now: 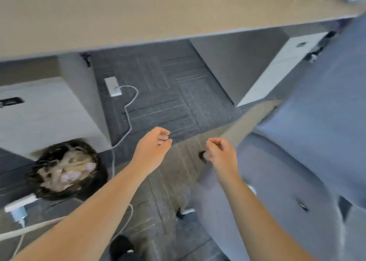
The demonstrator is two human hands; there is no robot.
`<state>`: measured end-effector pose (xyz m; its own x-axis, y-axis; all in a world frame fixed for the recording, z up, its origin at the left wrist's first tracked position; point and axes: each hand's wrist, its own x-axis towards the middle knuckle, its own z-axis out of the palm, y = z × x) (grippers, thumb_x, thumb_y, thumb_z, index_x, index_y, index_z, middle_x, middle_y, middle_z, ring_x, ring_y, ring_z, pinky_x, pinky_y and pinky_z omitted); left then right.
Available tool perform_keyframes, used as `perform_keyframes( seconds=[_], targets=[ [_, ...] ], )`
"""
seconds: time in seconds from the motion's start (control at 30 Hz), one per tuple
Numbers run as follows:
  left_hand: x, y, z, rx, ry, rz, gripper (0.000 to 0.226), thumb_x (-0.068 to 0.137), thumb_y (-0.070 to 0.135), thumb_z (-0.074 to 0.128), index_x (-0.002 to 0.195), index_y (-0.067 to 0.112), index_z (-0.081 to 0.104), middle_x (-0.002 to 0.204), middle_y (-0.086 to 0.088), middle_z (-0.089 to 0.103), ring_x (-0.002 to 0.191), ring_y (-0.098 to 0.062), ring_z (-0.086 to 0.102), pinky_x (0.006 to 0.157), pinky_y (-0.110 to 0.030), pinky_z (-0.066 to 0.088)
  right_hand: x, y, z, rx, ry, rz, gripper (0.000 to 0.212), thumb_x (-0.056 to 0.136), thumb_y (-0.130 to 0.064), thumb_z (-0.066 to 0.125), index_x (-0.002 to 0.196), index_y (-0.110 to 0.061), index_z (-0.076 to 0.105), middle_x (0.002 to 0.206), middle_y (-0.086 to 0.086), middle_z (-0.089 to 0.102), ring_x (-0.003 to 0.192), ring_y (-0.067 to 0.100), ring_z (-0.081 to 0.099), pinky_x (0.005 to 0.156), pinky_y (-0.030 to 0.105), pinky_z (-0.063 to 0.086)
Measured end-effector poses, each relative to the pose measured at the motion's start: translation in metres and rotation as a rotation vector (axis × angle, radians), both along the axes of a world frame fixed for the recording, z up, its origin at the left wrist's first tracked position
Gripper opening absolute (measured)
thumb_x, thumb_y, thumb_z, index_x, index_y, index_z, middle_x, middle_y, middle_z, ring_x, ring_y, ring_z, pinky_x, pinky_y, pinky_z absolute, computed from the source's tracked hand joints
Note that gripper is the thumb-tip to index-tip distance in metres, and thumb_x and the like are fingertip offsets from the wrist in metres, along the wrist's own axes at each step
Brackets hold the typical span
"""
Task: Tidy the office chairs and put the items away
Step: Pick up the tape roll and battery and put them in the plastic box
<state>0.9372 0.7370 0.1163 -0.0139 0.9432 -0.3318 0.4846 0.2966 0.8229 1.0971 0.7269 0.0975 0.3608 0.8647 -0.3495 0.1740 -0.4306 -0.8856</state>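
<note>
Grey chair (293,161) right of the desk (138,19), both hands loosely curled and holding nothing, left hand (153,149) off the chair, right hand (221,153) at its edge, bin (67,169) under the desk's left

Both hands (156,142) (219,152) hover beside grey chair (297,161).

Soft even daylight, heavy motion blur throughout, wide-angle bending at the edges

Both hands forward — left hand (153,146), right hand (221,153) — loosely curled.
</note>
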Motion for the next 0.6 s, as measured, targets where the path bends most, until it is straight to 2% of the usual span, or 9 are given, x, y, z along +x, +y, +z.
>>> perform_keyframes(
  seconds=[0.07,0.17,0.33,0.5,0.6],
  targets=[
    [0.046,-0.018,0.002,-0.01,-0.011,-0.06,0.025,0.091,0.018,0.047,0.115,0.013,0.054,0.107,0.002,0.055,0.095,-0.012,0.051,0.08,-0.024,0.038,0.048,-0.026,-0.001,-0.008,-0.016,-0.046,0.007,0.085,-0.011,0.056,0.08,-0.016,0.056,0.066,-0.004,0.053,0.067,0.015,0.05,0.072,0.034,0.042],
    [0.11,-0.043,-0.001,-0.021,-0.017,-0.158,0.027,0.091,0.017,0.047,0.117,0.011,0.053,0.108,0.001,0.055,0.097,-0.013,0.05,0.082,-0.024,0.037,0.114,-0.065,-0.009,-0.036,-0.016,-0.148,0.012,0.083,-0.01,0.056,0.074,-0.018,0.055,0.065,-0.002,0.053,0.064,0.015,0.049,0.065,0.03,0.039],
    [0.19,-0.066,-0.035,-0.132,-0.003,-0.328,0.032,0.089,0.016,0.05,0.121,0.012,0.049,0.118,-0.004,0.055,0.108,-0.019,0.053,0.081,-0.024,0.035,0.191,-0.114,-0.039,-0.121,0.018,-0.304,0.008,0.082,-0.011,0.056,0.078,-0.019,0.056,0.074,0.003,0.056,0.071,0.02,0.051,0.071,0.034,0.041],
    [0.246,-0.068,-0.103,-0.236,0.212,-0.507,0.057,0.083,0.017,0.058,0.135,0.012,0.034,0.14,-0.011,0.042,0.128,-0.026,0.042,0.099,-0.032,0.036,0.23,-0.138,-0.084,-0.183,0.031,-0.41,0.01,0.083,-0.01,0.054,0.077,-0.017,0.055,0.067,-0.002,0.053,0.073,0.021,0.051,0.073,0.033,0.042],
    [0.265,-0.066,-0.14,-0.269,0.388,-0.626,0.066,0.082,0.02,0.059,0.139,0.017,0.026,0.141,-0.012,0.034,0.129,-0.03,0.036,0.1,-0.035,0.035,0.239,-0.14,-0.113,-0.233,0.075,-0.46,0.01,0.083,-0.009,0.053,0.078,-0.016,0.056,0.071,0.001,0.054,0.07,0.018,0.05,0.073,0.033,0.042]
  ],
)
